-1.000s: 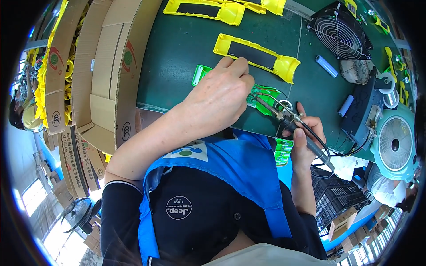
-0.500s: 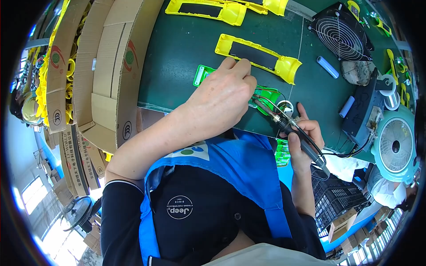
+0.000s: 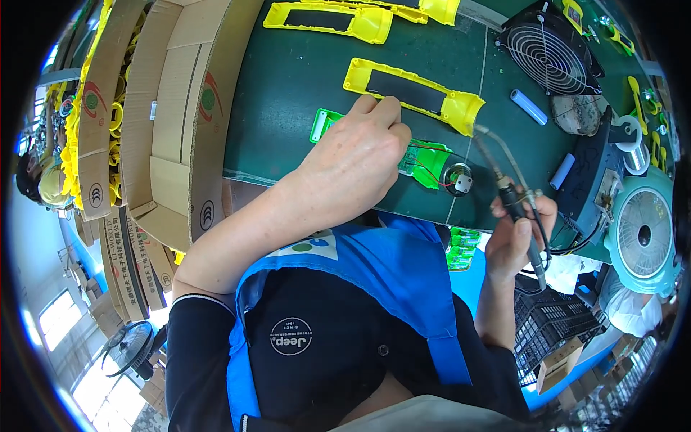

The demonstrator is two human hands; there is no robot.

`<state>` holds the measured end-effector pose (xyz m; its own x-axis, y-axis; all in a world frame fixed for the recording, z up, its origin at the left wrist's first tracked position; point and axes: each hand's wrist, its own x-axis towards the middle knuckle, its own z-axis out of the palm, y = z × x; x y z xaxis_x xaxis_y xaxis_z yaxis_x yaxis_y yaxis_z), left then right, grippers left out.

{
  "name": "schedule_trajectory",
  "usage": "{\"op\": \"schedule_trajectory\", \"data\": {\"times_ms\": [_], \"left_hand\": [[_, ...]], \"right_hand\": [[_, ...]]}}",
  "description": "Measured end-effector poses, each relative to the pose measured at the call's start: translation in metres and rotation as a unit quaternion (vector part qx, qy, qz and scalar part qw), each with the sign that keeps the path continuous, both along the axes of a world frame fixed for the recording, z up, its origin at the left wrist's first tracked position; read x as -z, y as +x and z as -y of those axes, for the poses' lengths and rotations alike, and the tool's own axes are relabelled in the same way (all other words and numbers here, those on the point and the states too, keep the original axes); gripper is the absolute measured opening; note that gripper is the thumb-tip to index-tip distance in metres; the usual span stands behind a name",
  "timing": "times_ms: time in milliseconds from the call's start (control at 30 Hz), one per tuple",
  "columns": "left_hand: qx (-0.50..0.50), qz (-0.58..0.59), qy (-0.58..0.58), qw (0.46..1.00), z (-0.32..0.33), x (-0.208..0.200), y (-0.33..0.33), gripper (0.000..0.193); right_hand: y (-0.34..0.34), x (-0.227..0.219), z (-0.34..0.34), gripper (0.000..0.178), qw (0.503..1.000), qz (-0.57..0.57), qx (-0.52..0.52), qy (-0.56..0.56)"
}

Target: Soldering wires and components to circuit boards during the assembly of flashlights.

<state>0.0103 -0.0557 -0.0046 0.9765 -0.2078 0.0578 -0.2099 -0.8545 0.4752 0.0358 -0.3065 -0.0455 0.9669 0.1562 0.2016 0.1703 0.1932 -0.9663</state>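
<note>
My left hand [image 3: 353, 151] lies over a green plastic housing [image 3: 430, 170], its fingers curled down and closed on it; the fingertips are hidden. Thin red and dark wires run along the housing to a round lamp head [image 3: 458, 180] at its right end. In my right hand [image 3: 523, 234], closed around the handle, is a soldering iron [image 3: 512, 200] with a thin curved feed tube beside it. The iron's tip points up and left, apart from the housing. Just beyond my left hand lies a yellow shell [image 3: 461, 109] with a black panel.
More yellow shells [image 3: 371, 25] lie at the far edge. A black fan [image 3: 547, 54], a blue cylindrical cell [image 3: 530, 107], a solder spool [image 3: 635, 151] and a dark control box [image 3: 583, 176] are at the right. A teal fan [image 3: 643, 234] stands nearer. An open cardboard box [image 3: 169, 176] borders the left side.
My right hand has drawn the soldering iron right, away from the wires and lamp head, which now show more plainly. My left hand stays on the green housing.
</note>
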Motion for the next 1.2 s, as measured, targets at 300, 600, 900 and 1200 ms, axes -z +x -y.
{"op": "schedule_trajectory", "data": {"times_ms": [300, 600, 900, 1200], "left_hand": [[-0.002, -0.011, -0.010, 1.000, 0.002, -0.001, -0.001, 0.012], [0.002, -0.014, -0.008, 1.000, 0.001, -0.001, -0.001, 0.012], [0.072, 0.080, -0.093, 0.990, -0.005, -0.009, 0.003, 0.029], [0.016, 0.104, -0.166, 0.980, -0.019, 0.001, 0.011, 0.011]], "right_hand": [[0.035, -0.009, -0.006, 0.038, 0.997, 0.056, -0.013, -0.057], [0.064, 0.001, -0.048, 0.033, 0.983, 0.117, -0.130, -0.057], [0.085, 0.026, -0.083, 0.028, 0.967, 0.164, -0.165, -0.104], [0.056, 0.024, -0.029, 0.027, 0.977, 0.116, -0.148, -0.102]]}}
